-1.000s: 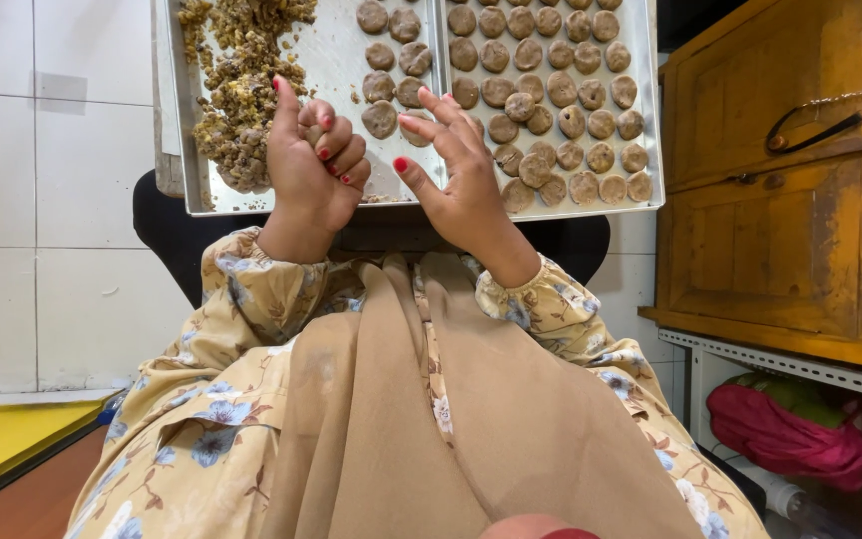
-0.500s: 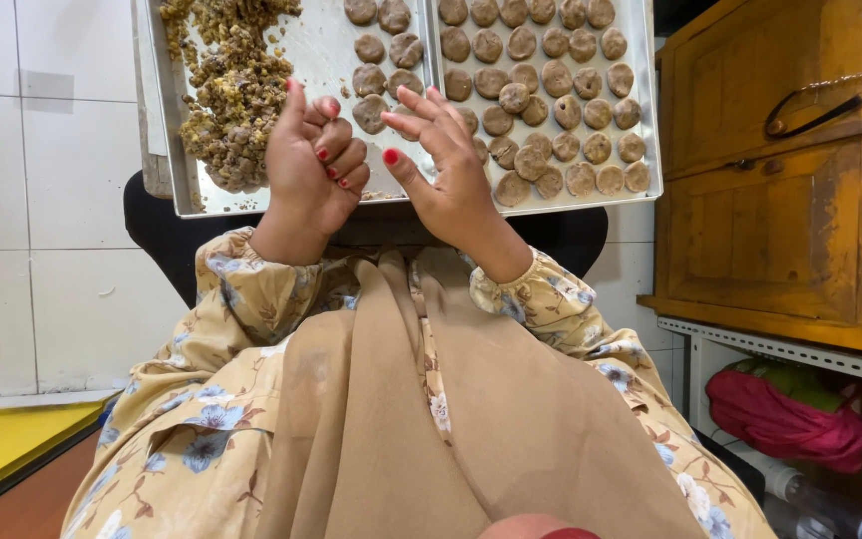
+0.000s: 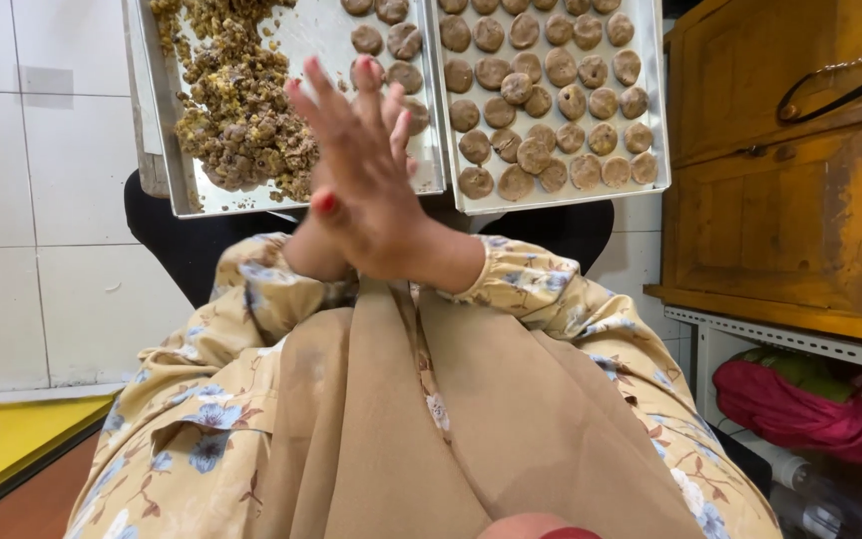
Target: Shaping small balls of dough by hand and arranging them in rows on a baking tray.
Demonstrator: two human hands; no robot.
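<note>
Dough pressed between my two palms, above the trays.

Dough itself is hidden in the head view: my right hand [image 3: 376,190] lies flat over my left hand [image 3: 326,235], palms together, fingers straight and fanned toward the trays, so whether a lump sits between them I cannot tell. I hold them over my lap, just short of the left tray [image 3: 316,30], where the loose crumbly mix [image 3: 236,110] is heaped within easy reach; the right tray [image 3: 650,90] carries the finished discs [image 3: 541,100] in tidy rows, kept apart from the heap. Half a second ago my hands were side by side with fingers curled; now they are stacked and flattened, and the trays sit lower in view.
</note>
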